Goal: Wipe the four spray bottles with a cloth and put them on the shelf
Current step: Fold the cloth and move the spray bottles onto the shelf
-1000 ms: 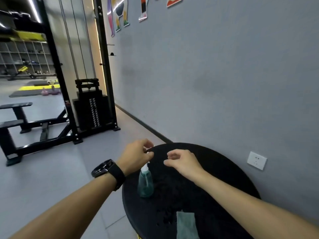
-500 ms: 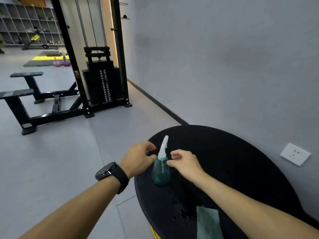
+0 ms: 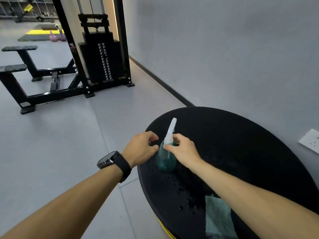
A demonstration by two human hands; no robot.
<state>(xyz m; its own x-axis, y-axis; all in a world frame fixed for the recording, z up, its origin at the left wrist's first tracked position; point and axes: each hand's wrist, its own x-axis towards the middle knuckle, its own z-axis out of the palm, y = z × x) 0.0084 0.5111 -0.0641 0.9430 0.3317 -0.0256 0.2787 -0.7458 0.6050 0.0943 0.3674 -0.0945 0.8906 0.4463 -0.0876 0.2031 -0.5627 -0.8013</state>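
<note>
Early days: the right hand (image 3: 183, 150) pinches the neck of the teal spray bottle (image 3: 166, 158) upright near the round table's (image 3: 241, 144) left edge, left hand (image 3: 140, 149) curled alongside holding nothing, cloth (image 3: 218, 218) untouched at the near edge, no shelving started.

A plain grey wall (image 3: 224, 49) fills the right of the frame, with a dark skirting strip along its foot and a white socket (image 3: 309, 143) at the right edge. The grey floor (image 3: 60, 135) spreads to the left. At upper left stands a black cable machine (image 3: 101, 49) with a weight stack, beside low black benches (image 3: 17, 57). Purple kettlebells (image 3: 57, 37) sit by a yellow-edged mat at the far upper left. The round black surface (image 3: 241, 152) lies lower right.
</note>
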